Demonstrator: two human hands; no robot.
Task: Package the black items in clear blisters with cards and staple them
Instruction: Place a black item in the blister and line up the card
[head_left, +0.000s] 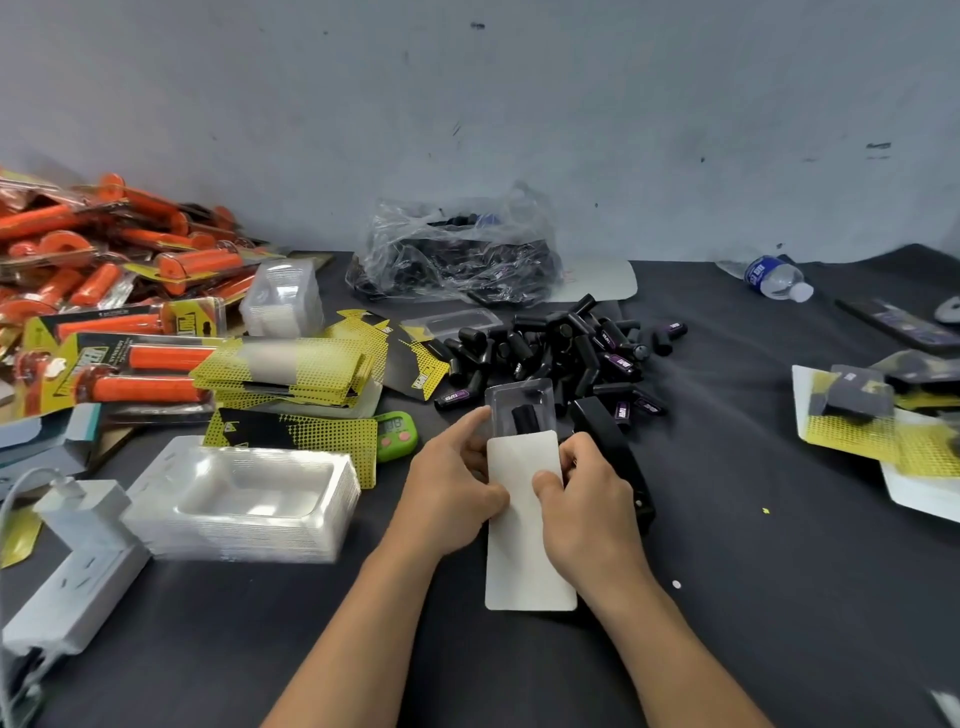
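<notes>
A clear blister (511, 402) with a black item (525, 420) inside lies in front of me, and a white card (524, 551), blank side up, is partly slid into it. My left hand (457, 488) grips the left edge of the blister and card, index finger stretched along the blister. My right hand (587, 499) pinches the card's right edge, thumb on top. A black stapler (615, 452) lies just right of my right hand. A pile of loose black items (561, 353) sits behind the blister.
A stack of empty clear blisters (244, 499) and yellow-black cards (291, 369) lie to the left, with orange packaged grips (104, 291) behind. A green timer (396, 434), a plastic bag (457, 254), a water bottle (774, 278), a white power strip (78, 566) and finished packs (872, 415) surround the work spot.
</notes>
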